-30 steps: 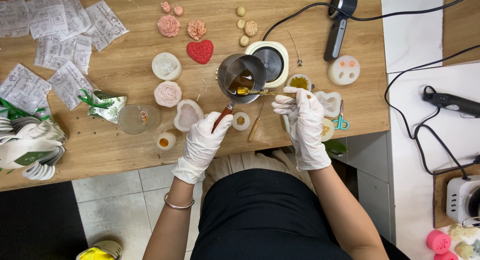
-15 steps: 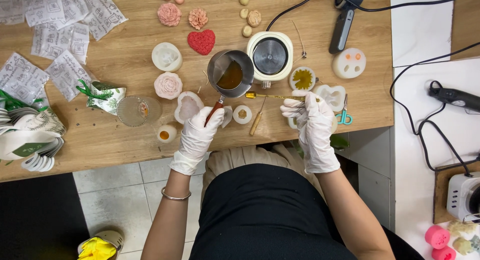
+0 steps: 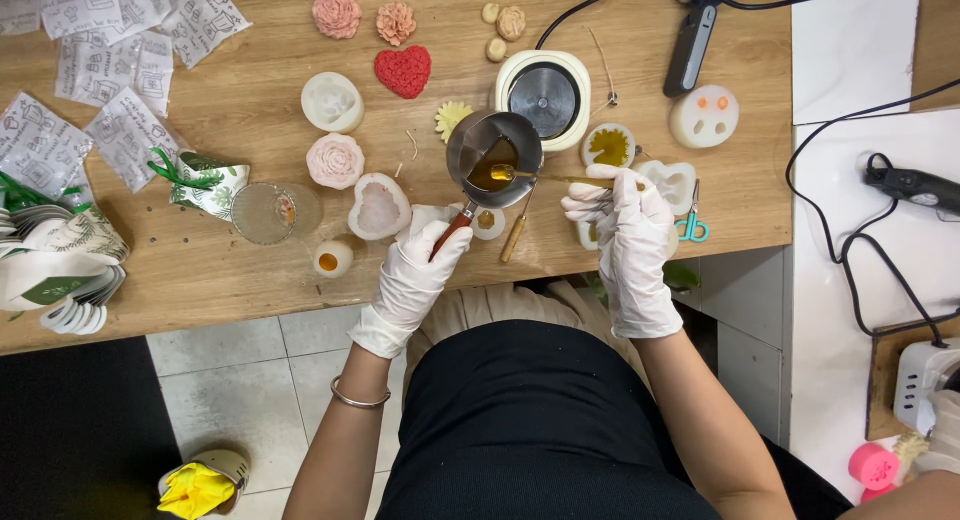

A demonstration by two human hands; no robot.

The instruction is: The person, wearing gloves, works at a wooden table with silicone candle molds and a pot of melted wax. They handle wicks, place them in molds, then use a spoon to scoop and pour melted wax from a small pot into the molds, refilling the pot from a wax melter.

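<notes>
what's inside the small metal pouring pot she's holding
Amber liquid fills the small metal pouring pot, with the bowl of a gold spoon dipped in. The pot's bottom is hidden beneath the liquid.

Sachets (image 3: 120, 55): flat white rectangular packets with grey print, scattered over the wooden table's far left corner, several overlapping.
Foil pouch (image 3: 200, 180): torn open, white with green leaf pattern and green edge, lying just left of a clear glass.
Stacked packaging (image 3: 55, 255): white and green leaf-printed pieces, piled at the table's left edge.
</notes>
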